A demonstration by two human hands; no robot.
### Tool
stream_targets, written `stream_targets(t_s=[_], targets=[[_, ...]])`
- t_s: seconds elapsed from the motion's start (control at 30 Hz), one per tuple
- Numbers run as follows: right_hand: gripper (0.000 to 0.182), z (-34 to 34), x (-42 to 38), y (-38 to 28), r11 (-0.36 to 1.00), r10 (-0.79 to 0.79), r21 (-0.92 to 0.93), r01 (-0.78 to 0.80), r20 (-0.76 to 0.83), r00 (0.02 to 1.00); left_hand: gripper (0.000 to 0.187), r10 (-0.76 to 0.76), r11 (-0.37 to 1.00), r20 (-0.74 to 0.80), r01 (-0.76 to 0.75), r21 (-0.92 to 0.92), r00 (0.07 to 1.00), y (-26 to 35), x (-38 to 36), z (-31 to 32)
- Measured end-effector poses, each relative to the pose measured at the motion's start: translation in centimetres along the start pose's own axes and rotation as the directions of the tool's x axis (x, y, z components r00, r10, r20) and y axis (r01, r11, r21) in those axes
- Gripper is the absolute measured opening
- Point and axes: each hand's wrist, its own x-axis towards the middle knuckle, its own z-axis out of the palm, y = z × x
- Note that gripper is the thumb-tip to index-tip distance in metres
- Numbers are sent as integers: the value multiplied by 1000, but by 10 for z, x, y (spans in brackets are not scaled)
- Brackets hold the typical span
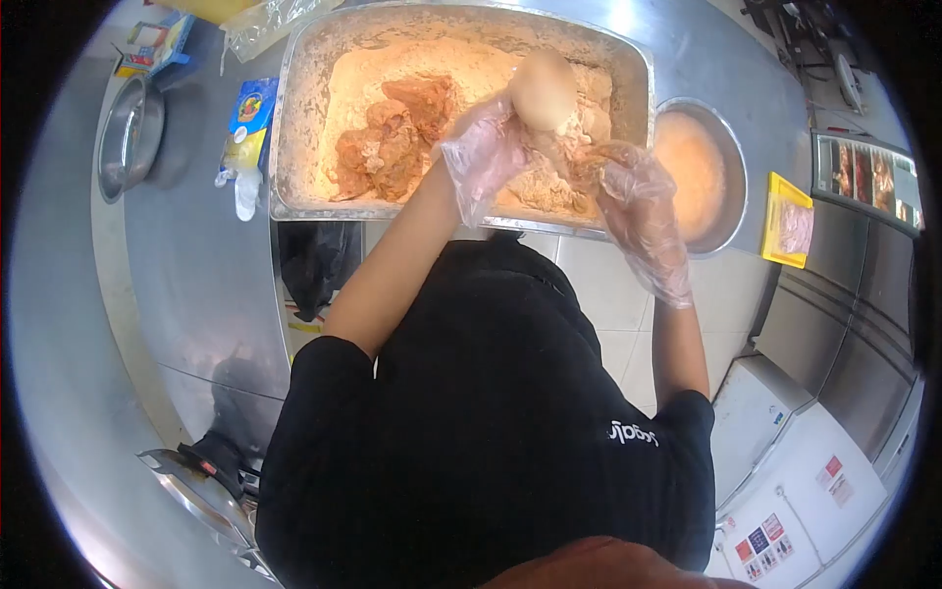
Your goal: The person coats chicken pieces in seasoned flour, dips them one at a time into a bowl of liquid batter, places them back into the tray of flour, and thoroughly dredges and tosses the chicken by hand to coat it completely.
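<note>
My left hand [488,147], in a clear plastic glove, is closed at the edge of a round beige bowl [546,90], tilted over the tray; its fingertips are partly hidden. To its right, my gloved right hand [638,201] grips a flour-coated piece of raw chicken [586,167]. Both hands are over the front of a large metal tray [392,216] of pale orange flour [358,74]. Several reddish, battered chicken pieces [388,147] lie in the flour left of my left hand.
Right of the tray stands a round metal basin [738,177] of orange liquid, with a yellow tray [775,250] beyond it. On the left are a blue and yellow packet [253,113] and a steel bowl [130,137]. A white appliance [800,481] stands at lower right.
</note>
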Motion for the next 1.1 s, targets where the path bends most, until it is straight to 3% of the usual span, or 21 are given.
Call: stream_targets(t_s=[0.03, 0.07, 0.1, 0.13, 0.17, 0.27, 0.37, 0.47, 0.57, 0.67, 0.77, 0.87, 0.9, 0.97, 1.0, 1.07, 1.1], targets=[[16, 1, 1, -9, 866, 291, 420, -272, 19, 956, 45, 2, 997, -34, 0, 73, 999, 4, 1, -4], [19, 1, 1, -13, 500, 520, 742, -447, 156, 840, 44, 7, 989, -66, 3, 147, 998, 5, 1, -6], [21, -4, -1, -7, 762, 417, 526, -377, 45, 908, 42, 43, 984, -136, -18, 179, 990, 6, -1, 0], [25, -12, 0, 5, 933, 279, 245, -264, -26, 960, 39, 83, 976, -202, -38, 214, 976, 9, -4, 10], [29, -17, 1, 13, 990, 122, -70, -125, -47, 991, 37, 126, 967, -265, -58, 250, 956, 11, -7, 18], [41, -27, 15, 3, 991, 63, -122, -63, -3, 998, 40, 137, 898, -277, -1, 440, 951, 11, -13, 29], [54, -9, 23, -23, 982, 181, -48, -181, -11, 984, 45, 79, 744, -176, 59, 665, 981, 7, -8, 27], [66, 1, 25, 46, 994, 66, -83, -65, 13, 998, 46, 181, 592, -120, -11, 806, 976, 0, -13, 39], [73, -3, 32, 57, 976, 175, 105, -191, 148, 973, 50, 76, 762, -103, 9, 648, 992, 3, 3, 15], [65, 6, 31, 52, 924, 130, 356, -141, 55, 990, 43, -30, 884, -26, 39, 466, 999, 10, -5, 22], [52, -4, 32, 44, 980, 108, 165, -115, 50, 993, 41, 74, 842, 66, -98, 530, 995, 9, -3, 28], [45, -5, 29, 27, 984, 137, 115, -137, 12, 991, 39, 269, 462, 24, -151, 874, 963, -4, 7, 29], [45, -7, 28, 26, 983, 160, 94, -160, 9, 987, 39, 399, 253, 189, -306, 918, 897, -10, 8, 29], [51, -17, 34, 32, 974, 226, -13, -226, 43, 973, 40, 518, -224, 546, -512, 829, 659, -18, 12, 31], [47, -20, 34, 28, 972, 235, 8, -236, 15, 972, 41, 495, 40, 455, -543, 839, 740, -17, 13, 33], [40, -29, 32, 17, 965, 259, 55, -257, -45, 965, 42, 349, 543, 309, -460, 703, 885, -13, 15, 38], [42, -36, 32, 17, 963, 258, 94, -253, -46, 965, 44, 346, 581, 289, -446, 681, 893, -9, 16, 34]])
